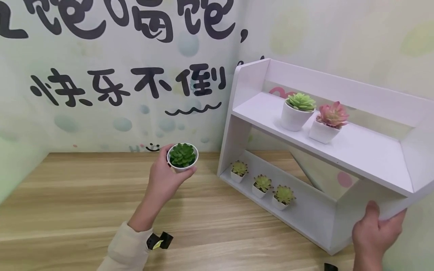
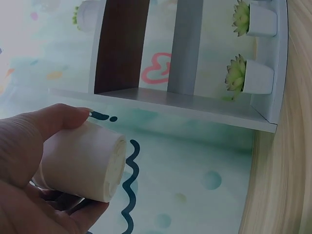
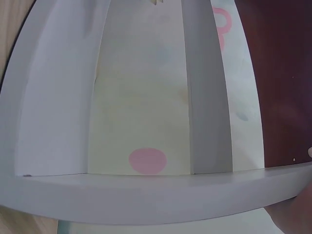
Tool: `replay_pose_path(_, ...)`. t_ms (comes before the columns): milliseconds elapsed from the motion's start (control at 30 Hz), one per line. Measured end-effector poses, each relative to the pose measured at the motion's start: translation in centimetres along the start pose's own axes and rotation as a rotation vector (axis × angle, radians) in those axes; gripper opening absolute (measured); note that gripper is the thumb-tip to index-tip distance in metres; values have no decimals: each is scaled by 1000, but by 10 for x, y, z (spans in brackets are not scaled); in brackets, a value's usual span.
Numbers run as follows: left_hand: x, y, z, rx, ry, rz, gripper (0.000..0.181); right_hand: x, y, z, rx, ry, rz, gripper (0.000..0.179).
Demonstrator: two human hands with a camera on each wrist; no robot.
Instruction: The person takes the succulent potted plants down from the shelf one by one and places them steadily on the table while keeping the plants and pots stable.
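**Round pot [image 2: 80, 156] in left hand [image 1: 166, 173]; white shelf unit [image 1: 373, 150] in right hand [image 1: 378, 231]**

The left hand is partly closed, thumb and fingers curved around the smooth, tapered wall of the pot. The pot carries a dark green succulent [image 1: 182, 154], a rosette of thick, rounded leaves. It is held up, left of the shelf unit and apart from it. The right hand is bent around the unit's right end panel [image 1: 350, 210].

The unit has flat, smooth white boards and two levels. Upper level: a light green succulent [image 1: 301, 101] in a round, tapered pot; to its right, a pink succulent [image 1: 333, 114] in a squared pot. Lower level: three small succulents [image 1: 262, 182] with pointed leaves, in squared white pots. The bench [image 1: 84, 203] has a streaked wood-grain surface.
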State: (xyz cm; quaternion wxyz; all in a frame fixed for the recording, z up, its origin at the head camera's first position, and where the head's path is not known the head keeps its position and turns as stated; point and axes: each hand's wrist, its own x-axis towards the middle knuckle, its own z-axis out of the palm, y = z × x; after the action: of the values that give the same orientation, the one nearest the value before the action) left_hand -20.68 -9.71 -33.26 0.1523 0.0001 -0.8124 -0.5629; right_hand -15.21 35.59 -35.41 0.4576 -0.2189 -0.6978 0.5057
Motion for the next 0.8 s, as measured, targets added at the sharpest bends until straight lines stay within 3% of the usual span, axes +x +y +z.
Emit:
replay_pose_path(233,1,-2,-1,3,-13,-29,81,0,-3,-4,-2,11,-30,52)
replay_pose_path(400,0,-5,-1,9,-19,-38,82,-2,-1,-10,-77,51,-59,54)
replay_pose_path(600,-1,-11,-4,66,-23,-41,81,-5,0,-17,-176,94,-166,59)
replay_pose_path(800,0,-15,-6,100,-30,-35,79,-4,-6,-25,-187,93,-192,66)
